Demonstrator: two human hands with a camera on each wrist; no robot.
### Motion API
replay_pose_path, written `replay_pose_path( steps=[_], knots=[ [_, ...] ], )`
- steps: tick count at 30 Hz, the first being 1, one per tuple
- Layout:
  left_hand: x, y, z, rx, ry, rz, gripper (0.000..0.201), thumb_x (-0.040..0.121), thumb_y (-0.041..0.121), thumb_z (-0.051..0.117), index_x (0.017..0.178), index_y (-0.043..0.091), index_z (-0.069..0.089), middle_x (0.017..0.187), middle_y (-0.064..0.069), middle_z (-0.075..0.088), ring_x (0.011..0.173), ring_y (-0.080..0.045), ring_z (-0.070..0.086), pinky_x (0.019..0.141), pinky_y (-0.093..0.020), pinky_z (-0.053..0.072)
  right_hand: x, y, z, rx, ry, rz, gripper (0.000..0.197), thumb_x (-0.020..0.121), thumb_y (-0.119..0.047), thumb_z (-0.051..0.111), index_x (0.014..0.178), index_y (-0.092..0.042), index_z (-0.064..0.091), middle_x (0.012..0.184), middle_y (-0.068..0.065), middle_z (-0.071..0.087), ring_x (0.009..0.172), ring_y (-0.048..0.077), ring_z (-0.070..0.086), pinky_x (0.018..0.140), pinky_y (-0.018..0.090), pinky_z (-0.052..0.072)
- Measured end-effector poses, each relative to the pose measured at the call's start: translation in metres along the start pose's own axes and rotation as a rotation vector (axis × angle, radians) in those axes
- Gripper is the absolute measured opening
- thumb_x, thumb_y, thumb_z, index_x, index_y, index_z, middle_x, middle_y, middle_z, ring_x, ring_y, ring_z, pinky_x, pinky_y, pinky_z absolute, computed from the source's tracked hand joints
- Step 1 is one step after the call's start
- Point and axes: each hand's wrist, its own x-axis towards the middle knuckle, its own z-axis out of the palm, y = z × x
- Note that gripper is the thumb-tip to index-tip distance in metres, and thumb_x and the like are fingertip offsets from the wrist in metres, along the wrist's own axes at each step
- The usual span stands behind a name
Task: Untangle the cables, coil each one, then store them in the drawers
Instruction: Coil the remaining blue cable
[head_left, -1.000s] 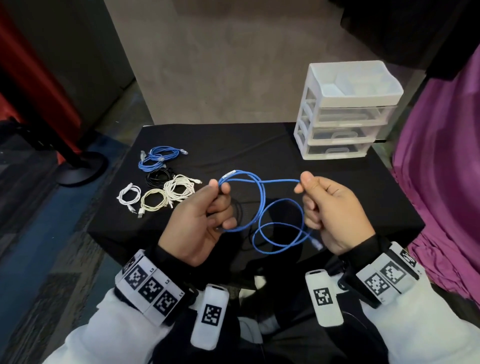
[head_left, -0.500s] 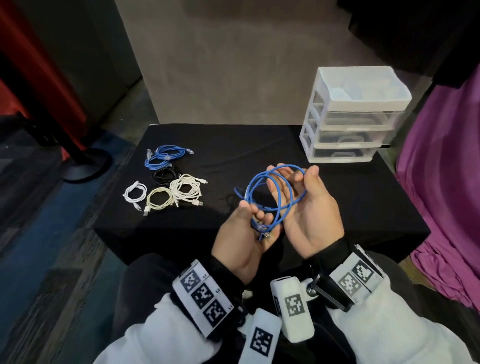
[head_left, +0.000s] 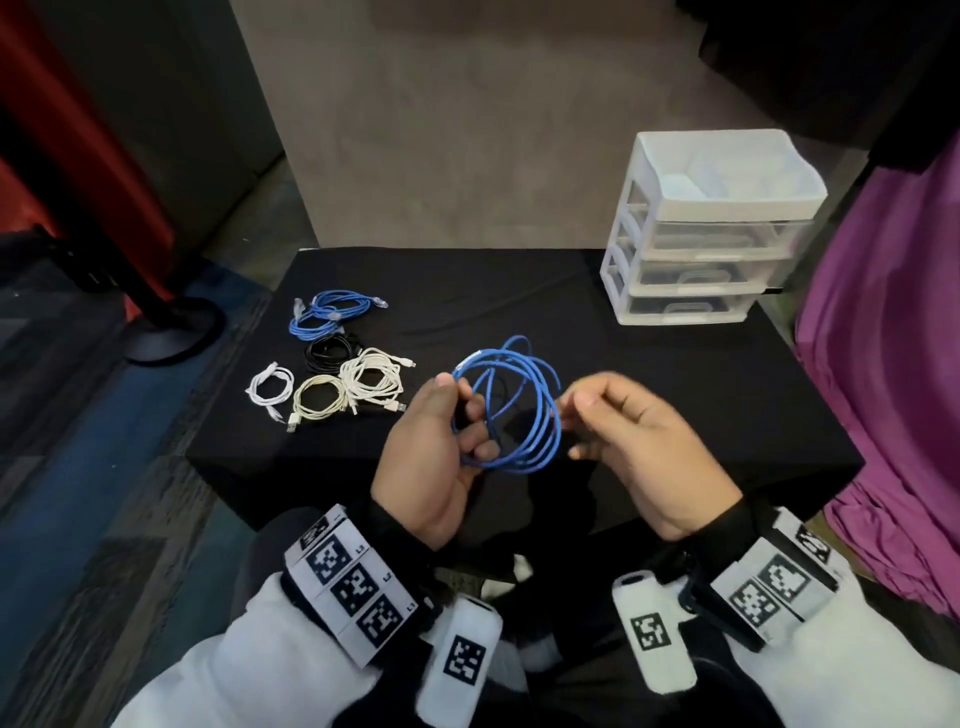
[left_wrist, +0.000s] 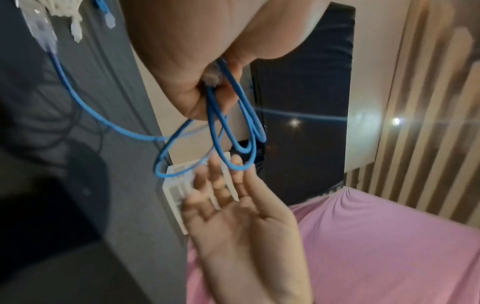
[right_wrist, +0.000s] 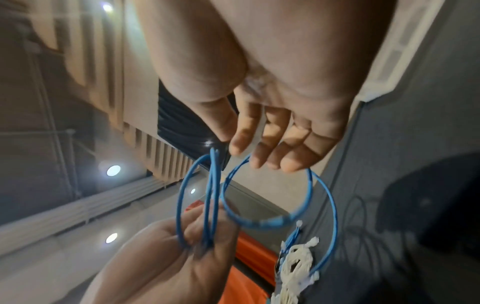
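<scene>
Now the blue cable hangs in loose loops above the desk — the left hand grips one side. Just beside the far side, the right hand has relaxed fingers holding nothing — the drawers stand well beyond it.

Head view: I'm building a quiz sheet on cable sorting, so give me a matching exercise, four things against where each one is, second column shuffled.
Things:
1. loose blue cable
2. coiled blue cable
3. drawer unit
4. small white coil

Places:
A. far right corner of the black table
B. leftmost of the coils lying on the table
C. gripped in loops by the left hand, above the table's near edge
D. farthest of the coils at the table's left

Pairs: 1-C, 2-D, 3-A, 4-B
</scene>
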Motion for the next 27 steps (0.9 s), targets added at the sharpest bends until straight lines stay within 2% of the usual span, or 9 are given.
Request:
replay_pose_path(
  steps=[2, 5, 7, 10, 15, 19, 22, 24, 27],
  knots=[
    [-0.005, 0.002, -0.003, 0.175, -0.083, 0.075, 0.032, 0.111, 0.026, 0.033, 0.087, 0.015, 0.05, 0.07, 0.001, 0.041, 0.047, -0.005, 0.026, 0.045, -0.021, 0.023, 0.004, -0.009, -0.012, -0.203, 0.085, -0.164, 0.011, 0.101, -0.021, 0.061, 0.1, -0.029, 0.069, 0.108, -0.003, 0.071, 0.098, 0.011, 0.061, 0.079, 0.032, 0.047],
    [-0.021, 0.003, 0.001, 0.458, -0.203, 0.191, 0.032, 0.111, 0.026, 0.03, 0.099, 0.011, 0.056, 0.065, 0.008, 0.048, 0.049, -0.004, 0.034, 0.047, -0.021, 0.023, 0.01, -0.028, -0.019, -0.637, -0.036, -0.359, 0.042, 0.1, -0.018, 0.066, 0.133, -0.043, 0.06, 0.138, -0.018, 0.055, 0.124, 0.009, 0.049, 0.099, 0.023, 0.044],
    [-0.029, 0.003, 0.003, 0.549, -0.269, 0.207, 0.032, 0.111, 0.025, 0.031, 0.111, 0.009, 0.058, 0.062, 0.011, 0.05, 0.051, -0.004, 0.039, 0.049, -0.018, 0.032, 0.015, -0.035, -0.018, -0.844, -0.138, -0.365, 0.035, 0.097, -0.025, 0.07, 0.126, -0.044, 0.067, 0.127, -0.026, 0.061, 0.124, 0.007, 0.047, 0.104, 0.023, 0.043],
    [-0.023, 0.005, -0.005, 0.696, -0.325, 0.331, 0.03, 0.11, 0.028, 0.037, 0.119, 0.014, 0.062, 0.061, 0.013, 0.043, 0.052, -0.006, 0.035, 0.052, -0.019, 0.032, 0.02, -0.038, -0.019, -0.721, -0.153, -0.318, 0.012, 0.094, -0.023, 0.075, 0.101, -0.031, 0.079, 0.1, -0.018, 0.075, 0.102, 0.01, 0.066, 0.097, 0.037, 0.052],
    [0.015, 0.016, -0.038, 1.234, -0.137, 0.682, 0.029, 0.106, 0.034, 0.037, 0.097, 0.019, 0.061, 0.085, 0.007, 0.064, 0.084, -0.007, 0.061, 0.082, -0.032, 0.047, 0.021, -0.04, -0.034, -0.373, 0.081, -0.401, 0.011, 0.095, -0.011, 0.072, 0.097, -0.02, 0.079, 0.09, -0.001, 0.079, 0.088, 0.01, 0.073, 0.089, 0.023, 0.054],
    [0.047, 0.033, -0.076, 1.351, 0.061, 0.57, 0.031, 0.108, 0.033, 0.038, 0.083, 0.024, 0.052, 0.076, 0.005, 0.056, 0.077, -0.016, 0.055, 0.076, -0.032, 0.037, 0.02, -0.047, -0.073, 0.11, 0.174, -0.291, 0.008, 0.095, -0.018, 0.061, 0.098, -0.015, 0.068, 0.061, -0.003, 0.052, 0.056, 0.013, 0.048, 0.068, 0.029, 0.054],
    [0.062, 0.046, -0.105, 1.237, 0.198, 0.432, 0.037, 0.102, 0.048, 0.04, 0.081, 0.023, 0.058, 0.07, 0.01, 0.055, 0.067, -0.018, 0.052, 0.072, -0.036, 0.043, 0.011, -0.049, -0.103, 0.036, 0.197, -0.261, 0.011, 0.092, -0.019, 0.062, 0.092, -0.016, 0.072, 0.057, -0.005, 0.042, 0.054, 0.01, 0.027, 0.057, 0.028, 0.026],
    [0.064, 0.05, -0.109, 1.043, 0.228, 0.341, 0.042, 0.096, 0.056, 0.039, 0.084, 0.022, 0.062, 0.062, 0.008, 0.047, 0.052, -0.012, 0.042, 0.057, -0.03, 0.041, 0.003, -0.051, -0.114, -0.152, 0.132, -0.26, 0.018, 0.094, -0.022, 0.062, 0.088, -0.014, 0.078, 0.06, -0.003, 0.05, 0.058, 0.009, 0.034, 0.06, 0.025, 0.025],
    [0.058, 0.049, -0.097, 0.741, 0.187, 0.228, 0.035, 0.11, 0.033, 0.036, 0.086, 0.016, 0.056, 0.061, 0.005, 0.034, 0.042, -0.002, 0.028, 0.039, -0.018, 0.028, -0.004, -0.045, -0.109, -0.575, -0.051, -0.203, 0.016, 0.094, -0.022, 0.068, 0.083, -0.023, 0.08, 0.073, -0.009, 0.073, 0.07, -0.001, 0.059, 0.071, 0.015, 0.047]
  ],
)
